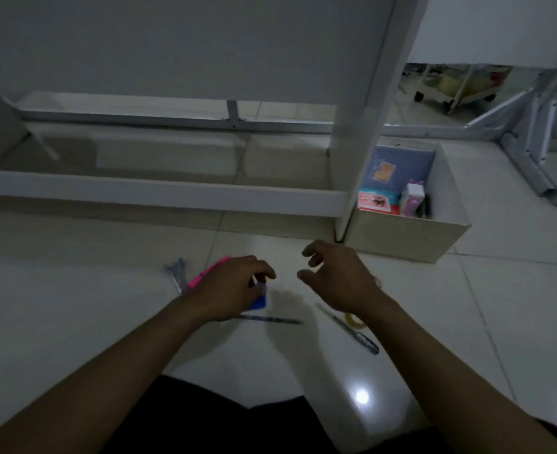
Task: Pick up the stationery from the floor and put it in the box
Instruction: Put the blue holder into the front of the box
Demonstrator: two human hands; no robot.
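Blocking box [408, 234]: desk leg [365, 126], L side.

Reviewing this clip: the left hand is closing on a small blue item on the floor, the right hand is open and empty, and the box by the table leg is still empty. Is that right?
Not quite. The box is not empty: the head view shows a blue notebook and other small items already inside. The rest holds: the left hand is closing on the small blue item, and the right hand is open and empty.
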